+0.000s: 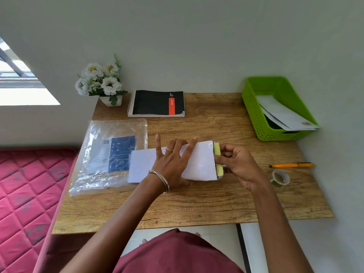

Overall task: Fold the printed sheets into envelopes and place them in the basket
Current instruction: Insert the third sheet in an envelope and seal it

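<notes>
A white folded sheet [199, 164] lies lengthwise in the middle of the wooden desk [197, 201]. My left hand [173, 160] presses flat on it with spread, straight fingers. My right hand [238, 164] pinches the sheet's right end, where a yellow-green strip [219, 160] with a dark edge runs across it. The green plastic basket [254, 109] stands at the back right corner of the desk and holds white folded envelopes [285, 115].
A clear plastic packet with a blue printed insert [110, 154] lies left of the sheet, partly under it. A black spiral notebook [157, 103] and a pot of white flowers [102, 83] sit at the back. A yellow pen [291, 165] and a tape roll [279, 178] lie right.
</notes>
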{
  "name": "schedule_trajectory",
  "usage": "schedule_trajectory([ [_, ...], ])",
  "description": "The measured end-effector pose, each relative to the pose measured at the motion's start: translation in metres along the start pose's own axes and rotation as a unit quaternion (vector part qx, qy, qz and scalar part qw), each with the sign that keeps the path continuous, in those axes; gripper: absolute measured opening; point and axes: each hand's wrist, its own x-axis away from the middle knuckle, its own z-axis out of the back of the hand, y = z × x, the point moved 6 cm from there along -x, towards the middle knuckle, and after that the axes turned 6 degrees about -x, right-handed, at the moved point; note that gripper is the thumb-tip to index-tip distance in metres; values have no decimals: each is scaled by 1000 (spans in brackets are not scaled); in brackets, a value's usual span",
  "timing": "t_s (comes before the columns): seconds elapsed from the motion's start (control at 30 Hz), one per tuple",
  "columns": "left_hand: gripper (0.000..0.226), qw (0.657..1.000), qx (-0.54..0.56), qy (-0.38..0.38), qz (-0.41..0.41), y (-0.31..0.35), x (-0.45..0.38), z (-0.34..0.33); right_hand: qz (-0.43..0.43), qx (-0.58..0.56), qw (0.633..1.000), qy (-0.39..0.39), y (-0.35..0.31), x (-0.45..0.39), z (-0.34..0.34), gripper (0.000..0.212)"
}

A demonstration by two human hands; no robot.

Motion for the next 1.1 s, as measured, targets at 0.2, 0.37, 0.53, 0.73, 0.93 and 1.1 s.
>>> schedule_trajectory([
  [0.2, 127, 999, -14, 45, -6, 4, -1, 1, -3, 58, 998, 4, 7, -10, -6, 21],
  [0.37, 115, 999, -6, 32, 10, 3, 2, 0, 16, 165, 983, 73, 15, -19, -1, 20],
  [0.53, 102, 999, 3, 30, 28, -5, 0, 4, 21, 115, 990, 75, 18, -21, -3, 15],
  [0.73, 107, 995, 78, 0, 60, -8, -2, -1, 51, 94, 991, 78, 18, -22, -6, 12],
  [0.93, 98, 991, 106, 1, 82, -19, 2, -8, 49, 76, 983, 158, 27, -25, 15, 23],
  [1.1, 100, 989, 98, 12, 114, -39, 8, -10, 0, 384, 854, 352, 32, -23, 58, 58],
])
